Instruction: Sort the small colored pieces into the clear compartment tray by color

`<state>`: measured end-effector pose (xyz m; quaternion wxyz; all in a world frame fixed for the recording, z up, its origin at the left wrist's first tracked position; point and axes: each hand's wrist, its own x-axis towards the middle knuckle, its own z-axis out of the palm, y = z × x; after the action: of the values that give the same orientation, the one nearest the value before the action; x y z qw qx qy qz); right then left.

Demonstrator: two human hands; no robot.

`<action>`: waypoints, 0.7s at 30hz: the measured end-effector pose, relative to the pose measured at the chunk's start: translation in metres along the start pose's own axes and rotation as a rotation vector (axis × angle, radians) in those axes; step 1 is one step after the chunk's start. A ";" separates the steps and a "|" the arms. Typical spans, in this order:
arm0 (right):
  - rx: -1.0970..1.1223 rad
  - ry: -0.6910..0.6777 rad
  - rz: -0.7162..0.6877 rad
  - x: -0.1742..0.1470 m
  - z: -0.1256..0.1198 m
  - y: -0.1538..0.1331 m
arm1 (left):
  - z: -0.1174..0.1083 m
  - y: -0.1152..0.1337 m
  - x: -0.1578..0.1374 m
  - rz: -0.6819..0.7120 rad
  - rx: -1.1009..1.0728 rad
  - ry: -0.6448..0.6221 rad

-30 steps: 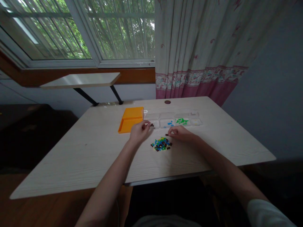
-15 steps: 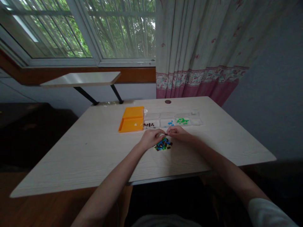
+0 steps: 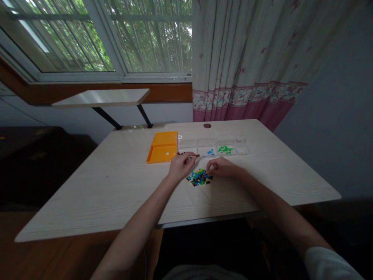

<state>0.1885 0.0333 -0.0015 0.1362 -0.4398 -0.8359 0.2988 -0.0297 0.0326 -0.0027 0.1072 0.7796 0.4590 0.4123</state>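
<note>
Between the thumb and fingertips of my left hand [image 3: 181,165] is a small dark brown brick [image 3: 197,155], held above the front edge of the clear divided tray [image 3: 206,142]. My right hand [image 3: 222,167] has its fingers curled at the right rim of a pile of small mixed bricks [image 3: 199,177], coloured blue, green, brown, yellow and pale. Whether its pinched fingertips hold a piece cannot be seen. In the tray, brown bricks [image 3: 181,153] lie in the left front compartment, partly behind my left hand. Blue bricks [image 3: 210,151] and green bricks [image 3: 225,149] lie in separate compartments to the right.
An orange open case [image 3: 157,148] with a few pale bits in it adjoins the tray's left end. Everything rests on a pale wooden table [image 3: 122,194]. A raised white shelf [image 3: 107,97] stands at the back left, below the window. A curtain [image 3: 233,77] hangs behind.
My left hand has moved forward and slightly left from the pile to the tray, carrying the brown brick. My right hand stayed near the pile, shifting slightly nearer to me. The two hands are farther apart.
</note>
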 end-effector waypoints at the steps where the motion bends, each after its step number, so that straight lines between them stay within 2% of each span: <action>1: -0.031 -0.003 0.002 0.000 0.000 -0.001 | -0.001 0.001 0.000 -0.011 0.001 0.025; 9: -0.124 -0.022 -0.032 0.000 0.001 0.001 | -0.001 0.003 0.001 -0.005 -0.003 0.072; 15: -0.091 -0.022 -0.027 -0.001 -0.001 -0.001 | -0.001 0.003 0.000 -0.026 -0.021 0.072; 18: -0.052 -0.028 -0.029 -0.001 -0.002 0.000 | -0.001 0.001 0.002 -0.091 -0.002 0.090; 21: -0.016 -0.024 -0.051 0.000 -0.002 0.002 | -0.002 -0.007 0.006 -0.216 0.059 0.143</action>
<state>0.1904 0.0347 -0.0012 0.1305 -0.4157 -0.8508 0.2938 -0.0336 0.0410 -0.0020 0.0952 0.6972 0.5586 0.4391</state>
